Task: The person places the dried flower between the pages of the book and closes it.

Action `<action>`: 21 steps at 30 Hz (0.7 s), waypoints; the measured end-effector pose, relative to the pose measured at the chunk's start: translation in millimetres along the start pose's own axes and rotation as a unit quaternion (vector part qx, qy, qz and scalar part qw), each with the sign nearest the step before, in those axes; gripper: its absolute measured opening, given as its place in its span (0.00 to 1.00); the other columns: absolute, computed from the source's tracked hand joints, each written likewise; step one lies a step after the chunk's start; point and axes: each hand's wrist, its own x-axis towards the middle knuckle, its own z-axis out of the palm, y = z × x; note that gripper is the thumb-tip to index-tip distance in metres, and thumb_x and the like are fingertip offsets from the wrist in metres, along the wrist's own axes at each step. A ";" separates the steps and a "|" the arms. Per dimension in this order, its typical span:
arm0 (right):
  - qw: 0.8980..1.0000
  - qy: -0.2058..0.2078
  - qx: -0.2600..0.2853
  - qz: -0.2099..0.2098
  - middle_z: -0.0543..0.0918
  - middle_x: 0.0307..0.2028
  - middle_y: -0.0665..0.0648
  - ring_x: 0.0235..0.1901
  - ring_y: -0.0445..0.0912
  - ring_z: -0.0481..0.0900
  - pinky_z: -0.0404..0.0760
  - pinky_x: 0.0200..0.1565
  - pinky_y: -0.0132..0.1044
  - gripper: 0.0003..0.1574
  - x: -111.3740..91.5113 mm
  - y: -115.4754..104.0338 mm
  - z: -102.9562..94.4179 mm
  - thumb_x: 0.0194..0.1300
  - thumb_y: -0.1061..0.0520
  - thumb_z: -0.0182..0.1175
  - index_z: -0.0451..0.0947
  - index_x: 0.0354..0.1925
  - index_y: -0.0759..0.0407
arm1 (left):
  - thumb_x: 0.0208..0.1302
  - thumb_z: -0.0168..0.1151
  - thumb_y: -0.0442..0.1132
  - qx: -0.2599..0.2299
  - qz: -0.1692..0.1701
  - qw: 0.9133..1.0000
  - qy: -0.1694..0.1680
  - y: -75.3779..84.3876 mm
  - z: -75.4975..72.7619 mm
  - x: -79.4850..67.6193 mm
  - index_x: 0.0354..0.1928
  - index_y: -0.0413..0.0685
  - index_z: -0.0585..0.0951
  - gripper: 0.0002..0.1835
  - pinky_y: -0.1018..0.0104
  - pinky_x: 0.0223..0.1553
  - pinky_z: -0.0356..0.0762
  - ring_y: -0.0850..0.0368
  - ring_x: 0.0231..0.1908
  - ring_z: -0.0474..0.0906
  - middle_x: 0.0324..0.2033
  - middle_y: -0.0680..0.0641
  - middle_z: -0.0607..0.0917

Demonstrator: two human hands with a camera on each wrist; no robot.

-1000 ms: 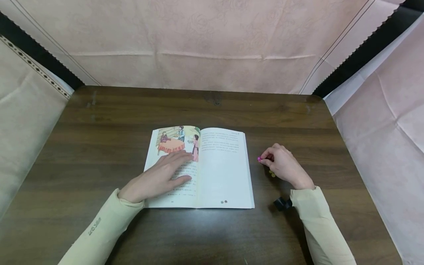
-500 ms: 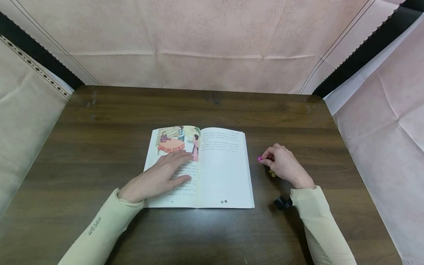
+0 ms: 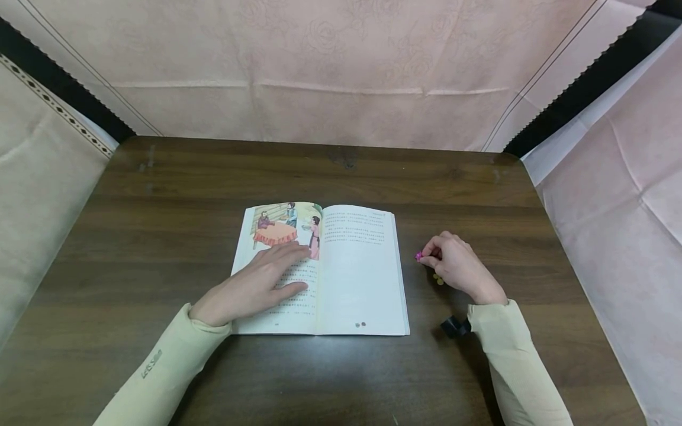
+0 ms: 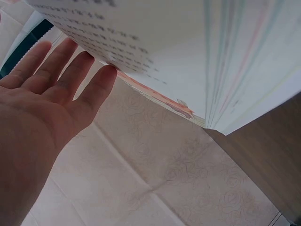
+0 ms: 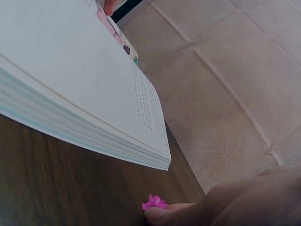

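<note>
An open book (image 3: 362, 284) lies with a colour picture and text on its left page, and a few lines of text on the right one. My left hand (image 3: 256, 287) rests across the left page, fingers extended over the lower edge of the picture. To the right of the book, my right hand (image 3: 459, 266) pinches a small pink flower-shaped piece (image 3: 418, 256) between thumb and forefinger, low over the table. The right wrist view shows the petal-like edges of this pink piece (image 5: 154, 202) at the fingertips. Small yellow bits (image 3: 438, 279) show just beneath the right hand.
The dark wooden table (image 3: 160, 236) extends around the book on all sides. Pale patterned cloth (image 3: 319, 71) hangs behind it and at both sides. A small black device (image 3: 453, 327) sits at the right wrist, by the sleeve cuff.
</note>
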 end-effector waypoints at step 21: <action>0.996 -0.029 0.082 -0.031 0.76 0.36 0.53 0.35 0.49 0.73 0.77 0.36 0.40 0.06 0.4 -22.8 3.0 0.63 0.56 0.67 0.79 0.37 0.53 | 0.63 0.65 0.50 0.004 0.005 1.000 0.001 -0.2 0.2 -0.8 0.69 0.48 0.68 0.34 0.41 0.68 0.52 0.47 0.71 0.55 0.68 0.46 0.69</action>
